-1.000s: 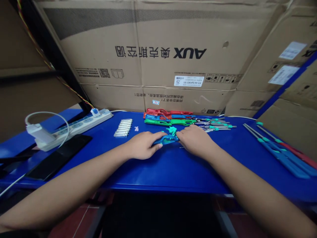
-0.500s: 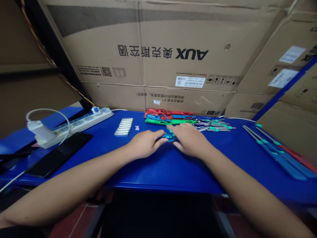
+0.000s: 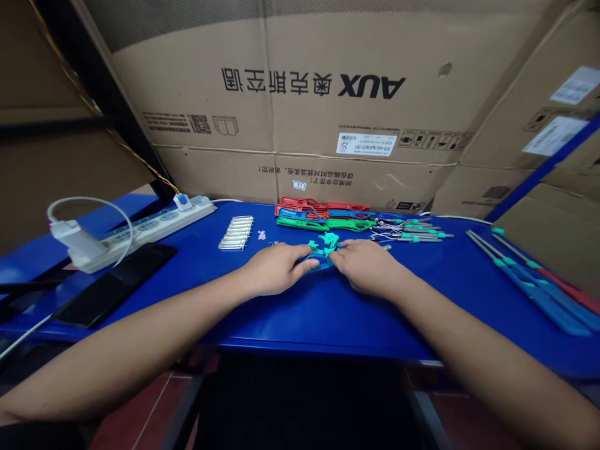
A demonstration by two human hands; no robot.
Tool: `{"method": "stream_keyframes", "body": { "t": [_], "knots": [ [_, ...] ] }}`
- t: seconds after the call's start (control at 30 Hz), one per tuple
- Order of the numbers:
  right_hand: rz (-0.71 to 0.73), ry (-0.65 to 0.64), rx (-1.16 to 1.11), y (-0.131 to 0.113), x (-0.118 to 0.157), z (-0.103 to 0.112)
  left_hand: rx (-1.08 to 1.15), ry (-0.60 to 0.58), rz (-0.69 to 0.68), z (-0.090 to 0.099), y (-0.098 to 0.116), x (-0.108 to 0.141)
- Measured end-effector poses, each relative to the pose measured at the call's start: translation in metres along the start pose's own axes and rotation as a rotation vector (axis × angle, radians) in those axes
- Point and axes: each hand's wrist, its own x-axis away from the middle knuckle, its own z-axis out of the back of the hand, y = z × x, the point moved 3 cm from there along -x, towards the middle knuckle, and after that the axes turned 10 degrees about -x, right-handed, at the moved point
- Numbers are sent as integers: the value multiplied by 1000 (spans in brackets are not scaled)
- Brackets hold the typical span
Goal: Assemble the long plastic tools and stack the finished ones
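My left hand (image 3: pixel 280 269) is closed on a blue plastic part (image 3: pixel 320 262) at the middle of the table. My right hand (image 3: pixel 365 264) is at the right end of that part, its fingers pressed together beside small teal pieces (image 3: pixel 330 241); what they hold is too small to make out. Behind the hands lie red casings (image 3: pixel 304 206), blue casings (image 3: pixel 300 215) and green casings (image 3: pixel 304 223). Metal rods with teal collars and white wires (image 3: pixel 417 234) lie right of them. A row of clear and metal tubes (image 3: pixel 236 233) is on the left.
A white power strip (image 3: pixel 154 228) with a plugged-in adapter (image 3: pixel 77 240) and a black flat object (image 3: pixel 115 284) are at the left. Long blue-handled tools (image 3: pixel 546 294) and a red-handled one (image 3: pixel 569 290) lie right. A large cardboard panel (image 3: pixel 300 125) stands behind the blue table (image 3: pixel 290 325).
My right hand has shifted slightly right and down, uncovering the teal pieces behind the blue part. My left hand stays at the blue part. The camera view has tilted down slightly.
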Motion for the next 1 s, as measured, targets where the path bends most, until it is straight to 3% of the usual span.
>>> {"method": "stream_keyframes", "body": {
  "t": [0.07, 0.1, 0.23, 0.27, 0.3, 0.37, 0.47, 0.6, 0.73, 0.8, 0.87, 0.93, 1.0],
  "knots": [
    [-7, 105, -1, 5, 3, 9, 146, 9, 31, 1, 0, -3],
    [-18, 216, -4, 8, 5, 15, 254, 20, 47, 2, -1, -4],
    [-262, 879, -137, 13, 18, 38, 761, 181, 142, -3, -5, -14],
    [-325, 959, -255, 12, 18, 37, 886, 253, 167, -5, -6, -16],
    [-360, 960, -407, 9, 14, 33, 1015, 334, 187, -7, -7, -17],
    [-340, 717, -732, -2, -1, 19, 1278, 462, 191, -10, -4, -19],
    [-313, 446, -911, -18, -19, 3, 1539, 471, 139, -14, 4, -19],
    [-318, 380, -667, -21, -21, 2, 1496, 415, 93, -13, 8, -17],
    [-392, 279, -389, -19, -12, 2, 1435, 524, 172, -10, -4, -17],
    [-352, 347, -496, -20, -9, 3, 1438, 548, 189, -9, -8, -17],
    [-224, 413, -756, -22, -9, 3, 1480, 518, 158, -9, -8, -18],
    [-102, 422, -1008, -24, -9, 1, 1515, 461, 101, -8, -6, -18],
    [-72, 411, -1122, -23, -10, -2, 1464, 415, 45, -7, -3, -18]
  ]
}}
